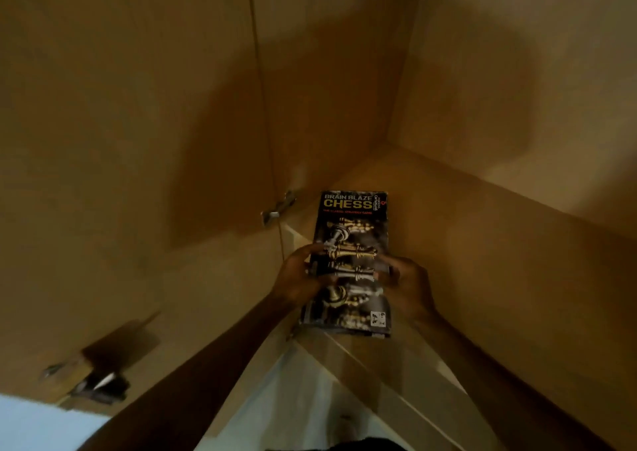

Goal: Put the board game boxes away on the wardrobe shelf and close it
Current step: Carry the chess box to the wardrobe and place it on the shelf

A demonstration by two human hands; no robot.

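Note:
A dark chess game box with gold lettering and pictures of chess pieces lies lengthwise on the wooden wardrobe shelf, its near end over the shelf's front edge. My left hand grips its left long side and my right hand grips its right long side, thumbs on the lid. The far end of the box points into the shelf's back corner. No other game box is in sight.
The open wardrobe door stands on the left, with a metal hinge beside the box and another hinge lower down. The shelf's right wall rises close by. A pale floor shows below.

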